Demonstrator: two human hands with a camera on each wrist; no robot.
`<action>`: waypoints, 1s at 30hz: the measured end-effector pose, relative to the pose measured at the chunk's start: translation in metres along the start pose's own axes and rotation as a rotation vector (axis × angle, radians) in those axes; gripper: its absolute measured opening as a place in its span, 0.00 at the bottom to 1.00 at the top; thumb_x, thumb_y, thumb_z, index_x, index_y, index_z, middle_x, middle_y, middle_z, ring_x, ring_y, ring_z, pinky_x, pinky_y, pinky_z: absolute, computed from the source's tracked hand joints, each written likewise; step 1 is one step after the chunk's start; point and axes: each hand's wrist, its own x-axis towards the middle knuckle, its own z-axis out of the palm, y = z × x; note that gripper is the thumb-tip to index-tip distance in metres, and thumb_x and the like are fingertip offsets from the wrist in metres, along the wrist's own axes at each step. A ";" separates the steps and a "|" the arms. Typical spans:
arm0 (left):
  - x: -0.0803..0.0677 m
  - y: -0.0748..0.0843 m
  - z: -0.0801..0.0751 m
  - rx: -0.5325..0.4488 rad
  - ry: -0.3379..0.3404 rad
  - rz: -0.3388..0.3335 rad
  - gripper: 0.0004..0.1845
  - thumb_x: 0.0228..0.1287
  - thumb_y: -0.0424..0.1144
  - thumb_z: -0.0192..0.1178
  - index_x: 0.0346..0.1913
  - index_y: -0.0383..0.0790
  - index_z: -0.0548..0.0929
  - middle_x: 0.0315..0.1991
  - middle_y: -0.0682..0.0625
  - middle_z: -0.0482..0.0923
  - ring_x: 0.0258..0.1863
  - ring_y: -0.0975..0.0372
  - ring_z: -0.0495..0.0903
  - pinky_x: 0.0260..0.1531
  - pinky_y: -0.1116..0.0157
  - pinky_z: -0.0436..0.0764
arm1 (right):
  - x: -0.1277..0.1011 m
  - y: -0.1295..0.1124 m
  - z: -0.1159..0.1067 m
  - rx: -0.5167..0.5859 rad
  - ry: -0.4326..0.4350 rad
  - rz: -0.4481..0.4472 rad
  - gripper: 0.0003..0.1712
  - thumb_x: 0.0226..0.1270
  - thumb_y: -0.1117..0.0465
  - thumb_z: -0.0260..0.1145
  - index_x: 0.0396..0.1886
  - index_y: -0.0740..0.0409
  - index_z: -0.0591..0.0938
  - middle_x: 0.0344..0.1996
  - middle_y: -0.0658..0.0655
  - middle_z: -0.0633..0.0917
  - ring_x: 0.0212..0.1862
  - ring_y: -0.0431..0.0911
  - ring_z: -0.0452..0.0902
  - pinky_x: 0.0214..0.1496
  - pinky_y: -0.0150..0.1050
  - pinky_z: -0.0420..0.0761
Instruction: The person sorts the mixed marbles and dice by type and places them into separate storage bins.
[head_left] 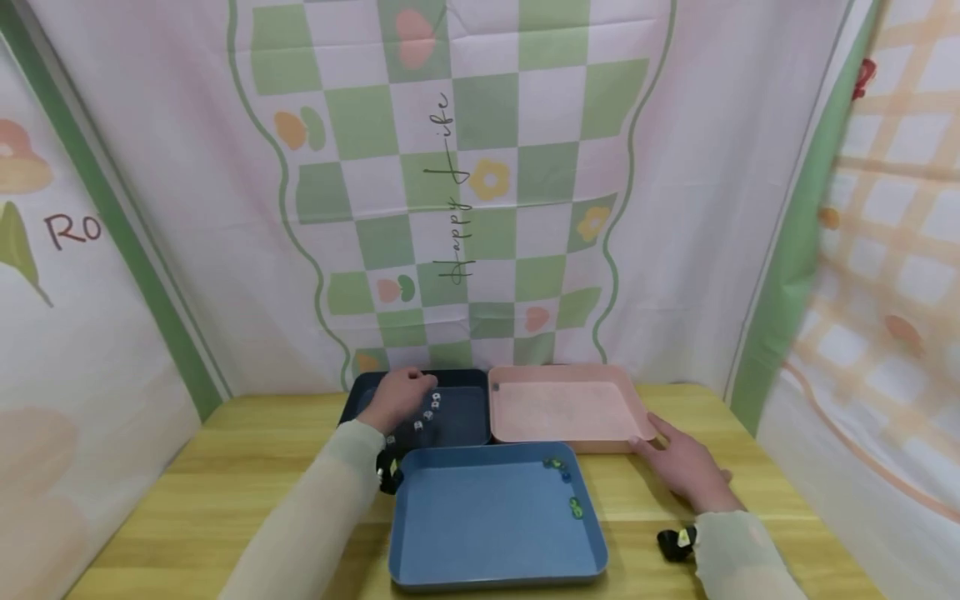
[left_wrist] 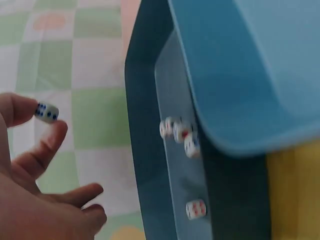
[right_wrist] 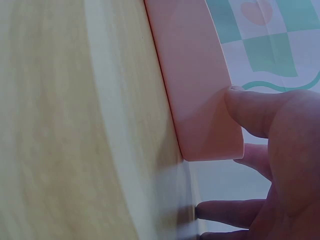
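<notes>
White die (left_wrist: 46,112) pinched in left fingers (left_wrist: 47,145); right hand (head_left: 686,467) touches pink tray (head_left: 570,408).

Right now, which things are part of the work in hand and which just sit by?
In hand:
left hand pinching a white die
dark tray with more white dice
right hand touching the pink tray

Sitting by:
blue tray with small green pieces
wooden table

"Happy Life" on backdrop cloth (head_left: 465,167)
</notes>
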 end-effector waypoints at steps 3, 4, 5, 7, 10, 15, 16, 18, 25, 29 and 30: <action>0.004 -0.005 -0.010 0.043 0.062 -0.054 0.19 0.72 0.48 0.54 0.23 0.44 0.68 0.19 0.52 0.66 0.19 0.57 0.65 0.28 0.58 0.69 | -0.002 -0.001 -0.001 0.004 0.001 0.003 0.55 0.67 0.22 0.46 0.81 0.53 0.51 0.72 0.76 0.55 0.66 0.81 0.48 0.46 0.88 0.34; 0.004 -0.007 -0.012 0.054 0.075 -0.074 0.20 0.72 0.48 0.54 0.22 0.44 0.67 0.18 0.51 0.64 0.18 0.57 0.63 0.28 0.58 0.69 | -0.002 -0.002 -0.001 0.005 0.002 0.003 0.55 0.67 0.23 0.46 0.81 0.53 0.51 0.72 0.76 0.55 0.66 0.82 0.48 0.46 0.88 0.34; 0.004 -0.008 -0.015 0.068 0.087 -0.084 0.20 0.72 0.47 0.54 0.22 0.44 0.67 0.18 0.51 0.64 0.19 0.57 0.63 0.29 0.58 0.69 | -0.003 -0.002 -0.002 0.004 0.002 0.002 0.55 0.66 0.22 0.46 0.80 0.53 0.51 0.72 0.76 0.55 0.66 0.82 0.48 0.45 0.88 0.34; 0.004 -0.010 -0.020 0.096 0.108 -0.104 0.20 0.72 0.47 0.53 0.21 0.44 0.68 0.19 0.51 0.66 0.20 0.57 0.64 0.30 0.58 0.70 | -0.003 -0.003 -0.002 0.002 0.004 0.000 0.56 0.65 0.21 0.45 0.80 0.53 0.52 0.71 0.76 0.56 0.66 0.82 0.48 0.45 0.89 0.34; 0.003 -0.013 -0.025 0.118 0.116 -0.114 0.20 0.71 0.46 0.52 0.20 0.43 0.68 0.20 0.50 0.67 0.20 0.56 0.64 0.31 0.57 0.69 | -0.004 -0.004 -0.003 -0.001 0.002 -0.002 0.58 0.64 0.19 0.44 0.81 0.53 0.52 0.72 0.76 0.56 0.66 0.81 0.49 0.46 0.89 0.35; 0.007 -0.021 -0.026 0.124 0.111 -0.147 0.22 0.71 0.46 0.50 0.17 0.45 0.64 0.13 0.52 0.59 0.14 0.57 0.57 0.24 0.58 0.66 | -0.004 -0.004 -0.003 0.004 0.005 -0.013 0.59 0.63 0.19 0.45 0.80 0.54 0.52 0.72 0.75 0.57 0.66 0.81 0.50 0.45 0.89 0.35; 0.008 -0.022 -0.026 0.128 0.114 -0.149 0.22 0.71 0.46 0.50 0.16 0.45 0.64 0.13 0.53 0.59 0.13 0.58 0.57 0.23 0.58 0.65 | -0.004 -0.004 -0.003 0.004 0.005 -0.013 0.59 0.63 0.19 0.45 0.80 0.54 0.52 0.72 0.75 0.57 0.66 0.81 0.50 0.45 0.89 0.35; 0.010 -0.024 -0.026 0.132 0.117 -0.151 0.23 0.71 0.47 0.50 0.16 0.46 0.64 0.12 0.53 0.59 0.13 0.58 0.57 0.23 0.59 0.65 | -0.004 -0.004 -0.003 0.003 0.006 -0.011 0.59 0.62 0.19 0.45 0.80 0.54 0.52 0.72 0.75 0.57 0.66 0.81 0.50 0.45 0.89 0.35; 0.011 -0.025 -0.026 0.157 0.125 -0.148 0.25 0.71 0.48 0.50 0.14 0.46 0.64 0.11 0.53 0.58 0.12 0.58 0.57 0.22 0.59 0.65 | -0.004 -0.003 -0.002 0.006 0.015 -0.022 0.59 0.63 0.19 0.45 0.80 0.55 0.53 0.71 0.75 0.57 0.66 0.81 0.50 0.45 0.89 0.35; 0.011 -0.026 -0.026 0.192 0.137 -0.141 0.28 0.74 0.49 0.49 0.13 0.45 0.65 0.11 0.53 0.59 0.12 0.58 0.58 0.23 0.59 0.66 | -0.003 -0.003 -0.001 0.005 0.018 -0.033 0.59 0.63 0.20 0.46 0.80 0.55 0.53 0.71 0.75 0.58 0.66 0.81 0.51 0.45 0.89 0.35; 0.010 -0.026 -0.026 0.197 0.138 -0.139 0.28 0.75 0.50 0.48 0.13 0.45 0.65 0.11 0.53 0.59 0.12 0.58 0.59 0.24 0.58 0.66 | -0.003 -0.003 -0.001 0.003 0.017 -0.033 0.59 0.63 0.19 0.45 0.80 0.55 0.53 0.71 0.75 0.58 0.66 0.81 0.51 0.45 0.89 0.35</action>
